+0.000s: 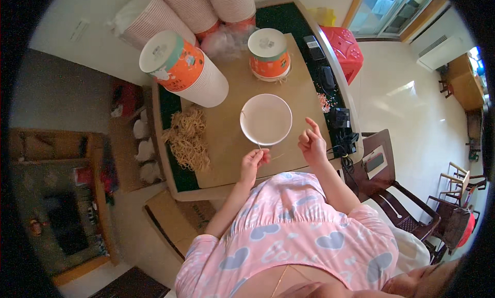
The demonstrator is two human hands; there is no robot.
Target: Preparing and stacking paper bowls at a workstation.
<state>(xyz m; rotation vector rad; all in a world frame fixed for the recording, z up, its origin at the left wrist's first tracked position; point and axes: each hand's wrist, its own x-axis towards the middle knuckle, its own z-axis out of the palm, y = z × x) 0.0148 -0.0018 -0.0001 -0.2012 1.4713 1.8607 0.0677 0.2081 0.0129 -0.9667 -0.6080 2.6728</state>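
A round white paper tub (266,119) stands on the board in front of me with its mouth up. A thin tan string shows at its left rim, and another at its near rim. My left hand (252,163) is closed in a pinch at the near rim, holding that tan string (277,156), whose loose end trails to the right. My right hand (313,143) hovers right of the tub with the index finger stretched out and the others curled; nothing shows in it. A tangled pile of tan strings (190,139) lies left of the board.
Behind the tub stands an upside-down orange tub (270,66). A leaning stack of orange-and-white tubs (183,71) is at the back left, with taller stacks (191,11) behind. Along the right edge lie a phone (314,48), black adapters (340,117) and cables. A red stool (344,51) stands beyond.
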